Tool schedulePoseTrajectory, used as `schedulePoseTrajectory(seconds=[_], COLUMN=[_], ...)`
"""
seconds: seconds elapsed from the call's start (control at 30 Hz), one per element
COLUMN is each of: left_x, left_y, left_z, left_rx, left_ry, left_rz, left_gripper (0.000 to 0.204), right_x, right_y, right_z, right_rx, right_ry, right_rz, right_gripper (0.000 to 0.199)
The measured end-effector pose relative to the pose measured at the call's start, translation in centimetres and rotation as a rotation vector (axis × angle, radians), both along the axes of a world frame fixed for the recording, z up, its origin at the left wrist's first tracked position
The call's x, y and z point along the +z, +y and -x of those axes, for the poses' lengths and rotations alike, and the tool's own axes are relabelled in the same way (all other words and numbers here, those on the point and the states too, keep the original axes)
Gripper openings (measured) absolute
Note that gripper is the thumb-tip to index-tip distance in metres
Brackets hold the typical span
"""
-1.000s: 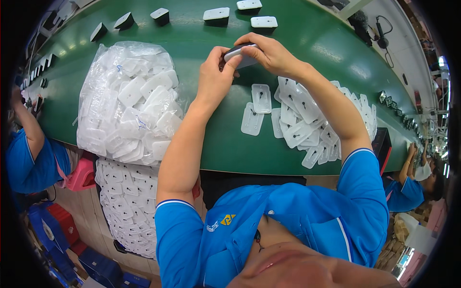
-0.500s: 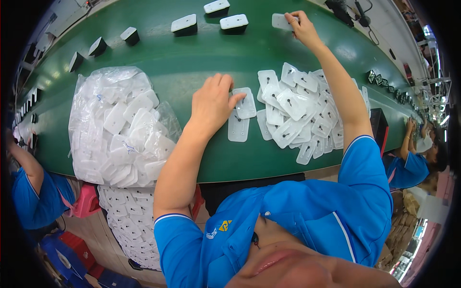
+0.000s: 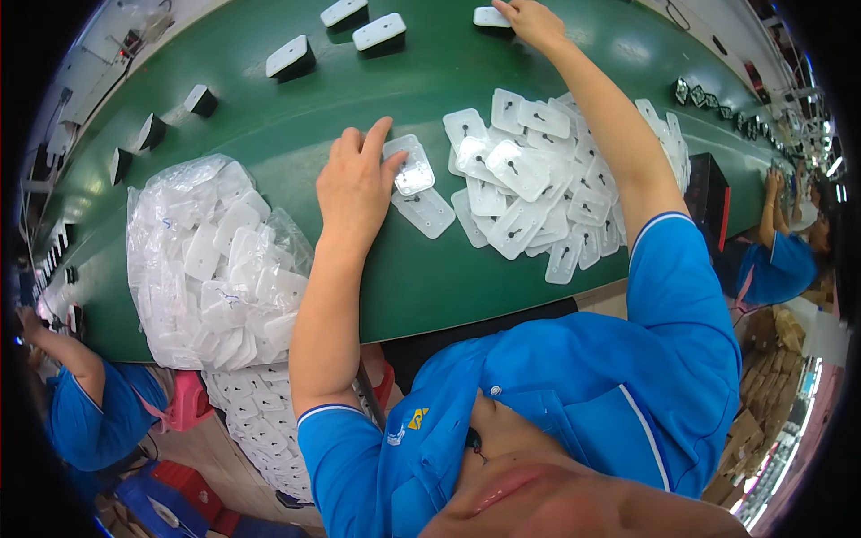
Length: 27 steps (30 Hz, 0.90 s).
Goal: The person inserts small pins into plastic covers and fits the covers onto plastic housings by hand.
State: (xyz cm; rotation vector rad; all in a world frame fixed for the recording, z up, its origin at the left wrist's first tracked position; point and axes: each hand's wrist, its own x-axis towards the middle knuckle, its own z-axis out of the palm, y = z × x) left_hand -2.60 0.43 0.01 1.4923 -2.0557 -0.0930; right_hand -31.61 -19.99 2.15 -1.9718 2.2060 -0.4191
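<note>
Far out at the top of the table, my right hand (image 3: pixel 531 25) closes its fingers on the right end of a black block with a white plate on top (image 3: pixel 491 18). My left hand (image 3: pixel 352 188) lies with fingers stretched, its thumb at the edge of a frosted white rounded plate (image 3: pixel 413 167). That plate overlaps a second white plate (image 3: pixel 425 213). Under my right forearm spreads a loose heap of similar plates (image 3: pixel 529 175), many with a small dark keyhole-shaped mark.
A clear plastic bag of white plates (image 3: pixel 220 269) stands left on the green table (image 3: pixel 377 309). Several white-topped black blocks (image 3: pixel 290 56) form a row along the far side. A black box (image 3: pixel 707 197) sits at right. Co-workers in blue sit at both sides.
The plate that my right hand held out flat now shows as the white top of a black block at that hand. My left fingers have spread a little. The whole view has shifted.
</note>
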Motion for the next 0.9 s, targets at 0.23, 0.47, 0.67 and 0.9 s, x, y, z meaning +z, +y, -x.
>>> schedulePoseTrajectory(seconds=[0.23,0.47,0.67,0.9], left_x=[0.9,0.7,0.9,1.7], left_y=[0.8,0.3,0.7,1.0], left_z=[0.5,-0.2,-1.3,0.2], left_rx=[-0.204,-0.209,-0.002,-0.022], left_ry=[0.053,0.066,0.028,-0.136], left_rz=[-0.132,-0.107,-0.091,-0.138], left_gripper=[0.031,0.035,0.032,0.029], right_x=[-0.5,1.3,0.2,-0.7], right_y=[2.1,7.7,9.9,11.3], right_z=[2.9,8.6,18.4,28.2], right_rx=[-0.004,-0.098,-0.252,-0.543], right_ry=[-0.035,-0.04,0.159,0.353], right_rz=[0.347,0.34,0.348,0.271], right_gripper=[0.043,0.039,0.038,0.044])
